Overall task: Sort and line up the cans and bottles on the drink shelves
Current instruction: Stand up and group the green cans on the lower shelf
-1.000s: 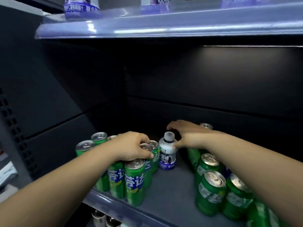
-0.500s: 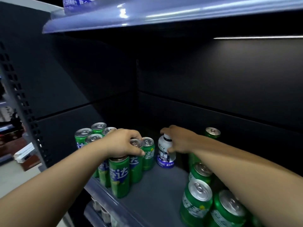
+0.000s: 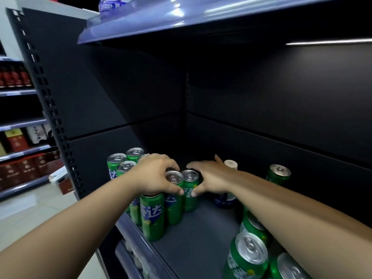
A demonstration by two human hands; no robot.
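Several tall green cans (image 3: 153,216) stand packed together at the left end of the grey shelf (image 3: 197,240). My left hand (image 3: 155,176) lies over their tops, fingers curled around one can (image 3: 173,198). My right hand (image 3: 209,178) presses against the side of the rightmost can (image 3: 190,190) of that group, thumb on its label. Behind my right wrist stands a small white bottle (image 3: 230,165) with a dark blue base, mostly hidden. More green cans (image 3: 247,256) stand at the lower right under my right forearm, and a single one (image 3: 278,174) stands near the back wall.
The dark back wall (image 3: 261,117) and left side panel (image 3: 104,93) close in the shelf. An upper shelf (image 3: 181,17) hangs overhead with a purple-labelled bottle (image 3: 109,5) on it. Bare shelf floor lies between the two can groups. Another rack with boxes (image 3: 22,166) stands far left.
My right hand has left the white bottle and moved left onto the rightmost green can. My left hand stays on the can group. The view has shifted left and downward.
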